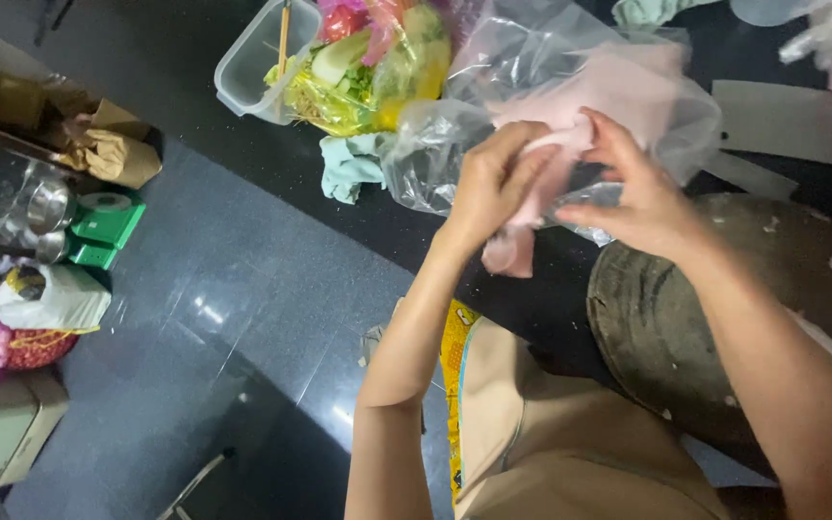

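Tub [243,72] left of bag [532,87] (cloth [351,166] between, nearer).

Both bare forearms reach forward from the lower edge of the view and converge, wrists close together. The left hand [489,183] curls with its fingers bent inward in a pinch, knuckles up. The right hand [639,191] faces it, thumb and forefinger pointing left, fingertips nearly meeting the other's.

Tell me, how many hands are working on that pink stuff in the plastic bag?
2. The left hand pinches the pink material at the clear plastic bag; the right hand grips it from the other side. No other hands show.
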